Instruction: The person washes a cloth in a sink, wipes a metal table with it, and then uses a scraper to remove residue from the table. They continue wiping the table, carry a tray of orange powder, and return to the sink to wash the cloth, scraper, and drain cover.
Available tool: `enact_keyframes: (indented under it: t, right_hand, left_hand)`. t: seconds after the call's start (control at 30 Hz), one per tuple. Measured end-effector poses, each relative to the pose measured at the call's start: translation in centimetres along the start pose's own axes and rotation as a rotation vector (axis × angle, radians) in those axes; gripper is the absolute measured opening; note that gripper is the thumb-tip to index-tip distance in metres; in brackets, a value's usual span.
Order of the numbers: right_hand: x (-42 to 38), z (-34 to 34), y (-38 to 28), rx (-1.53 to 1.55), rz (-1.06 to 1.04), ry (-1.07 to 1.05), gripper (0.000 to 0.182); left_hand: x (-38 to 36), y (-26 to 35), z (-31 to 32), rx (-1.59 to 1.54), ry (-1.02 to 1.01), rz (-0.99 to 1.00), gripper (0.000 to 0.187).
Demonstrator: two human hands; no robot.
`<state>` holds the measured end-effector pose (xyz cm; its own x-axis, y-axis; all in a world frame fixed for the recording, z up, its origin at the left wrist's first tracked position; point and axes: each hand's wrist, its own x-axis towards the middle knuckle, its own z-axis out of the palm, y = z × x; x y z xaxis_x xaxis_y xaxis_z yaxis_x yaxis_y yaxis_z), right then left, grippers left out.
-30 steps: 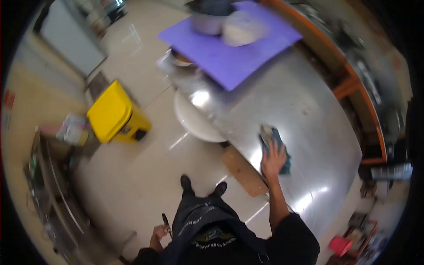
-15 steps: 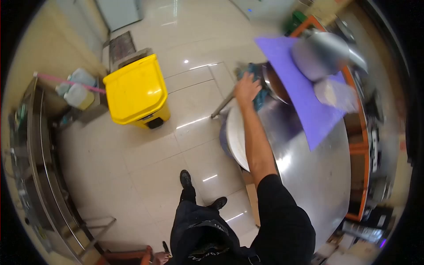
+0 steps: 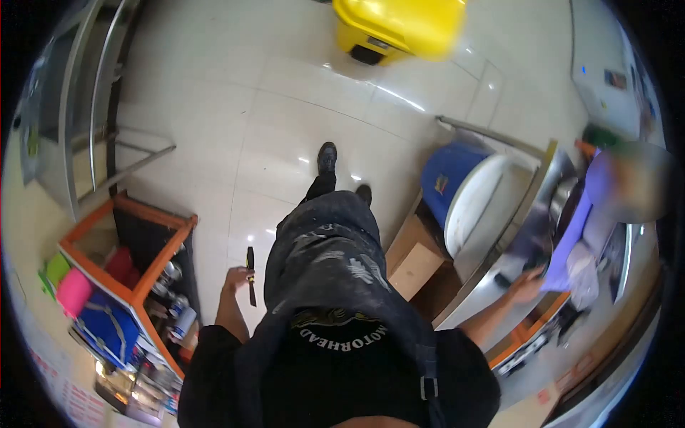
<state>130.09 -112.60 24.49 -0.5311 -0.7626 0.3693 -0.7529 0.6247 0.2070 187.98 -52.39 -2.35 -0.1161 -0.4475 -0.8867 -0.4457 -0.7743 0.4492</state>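
My left hand (image 3: pixel 237 278) is closed around a slim black-and-yellow tool (image 3: pixel 251 278), held out over the floor to the left of my apron (image 3: pixel 335 264). The tool's dark ends stick out above and below the fingers; its exact kind does not show. On the other side, my right hand (image 3: pixel 526 285) is at the steel table (image 3: pixel 467 296), beside the edge of a purple sheet (image 3: pixel 569 260). Its fingers are blurred, and I cannot tell whether they hold anything. A metal bowl (image 3: pixel 564 196) and a clear plastic bag (image 3: pixel 583 274) are close by.
Under the table are a blue tub (image 3: pixel 453 178), a large white round lid (image 3: pixel 474 203) and a cardboard box (image 3: pixel 414 264). An orange-framed cabinet (image 3: pixel 135 278) stands at left, below a steel rack (image 3: pixel 85 128). A yellow bin (image 3: pixel 392 28) is ahead on the tiled floor.
The view has swung down and toward my body. My right hand, earlier stretched over a dark green cloth by the bowl, is now drawn back nearer to me. The tool in my left hand shows fully.
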Motion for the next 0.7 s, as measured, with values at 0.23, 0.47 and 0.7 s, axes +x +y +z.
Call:
enact_keyframes:
  t: [0.23, 0.47, 0.7]
  right_hand:
    - [-4.0, 9.6, 4.3, -0.043, 0.294, -0.562, 0.084]
    - [-20.4, 14.9, -14.1, -0.348, -0.164, 0.117, 0.067]
    - [-37.4, -13.7, -68.6, 1.292, -1.566, -0.696, 0.047]
  left_hand:
    - [-1.8, 10.0, -19.4, 0.189, 0.325, -0.333, 0.036]
    - [-2.1, 19.4, -45.3, 0.12, 0.825, -0.088, 0.031]
    - [-8.0, 26.9, -62.5, 0.686, 1.034, -0.174, 0.024]
